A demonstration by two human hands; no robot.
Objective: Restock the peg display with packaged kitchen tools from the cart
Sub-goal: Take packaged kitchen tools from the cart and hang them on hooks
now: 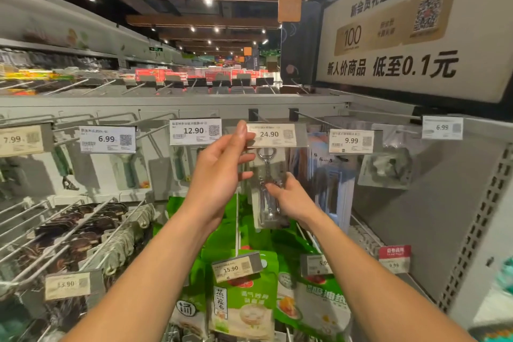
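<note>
A clear corkscrew pack (268, 172) is held up at the top row of the peg display (166, 104), just under the 24.90 price tag (274, 134); green bags (245, 302) are hung on pegs below. Its lower part is gripped by the right hand (290, 198); the left hand (219, 172) is raised, fingers nearly straight, thumb against the tag's left edge.

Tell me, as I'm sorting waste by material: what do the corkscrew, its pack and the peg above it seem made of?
Corkscrew: polished metal, judging by its bright silvery glints.
Pack: probably clear glossy plastic, since the corkscrew shows through it and it catches the light.
Peg: thin grey metal wire, apparently with a dull finish.
</note>
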